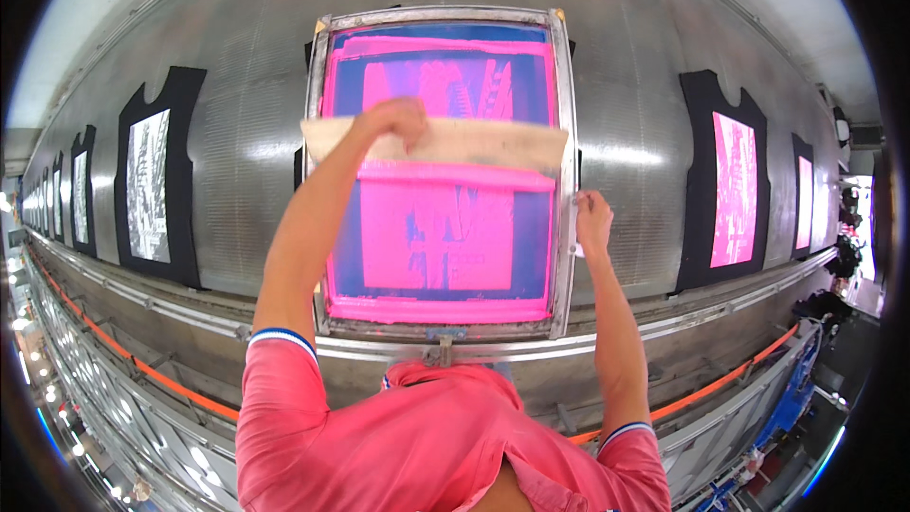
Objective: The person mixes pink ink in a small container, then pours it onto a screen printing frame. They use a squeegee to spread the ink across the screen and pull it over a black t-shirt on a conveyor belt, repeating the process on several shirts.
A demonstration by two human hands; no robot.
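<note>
A screen-printing frame (563,85) with metal sides lies in front of me, its blue mesh largely coated in bright pink ink. Across its middle stretches a wide, pale squeegee (493,143), with a thick ridge of pink ink along its near side. My left hand (396,121) is closed on the top of the squeegee, left of its centre, and looks slightly blurred. At the frame's right side, my right hand (594,218) has its fingers curled against the outer edge. What lies under the frame is mostly hidden; only bits of black cloth show beside it.
Black garment pieces lie flat along the long metal table (626,114). Those on the left, such as this black piece (186,133), bear white prints; a black piece (697,180) on the right bears a pink-and-white print. A metal rail (664,322) and orange strip (720,386) follow the near edge.
</note>
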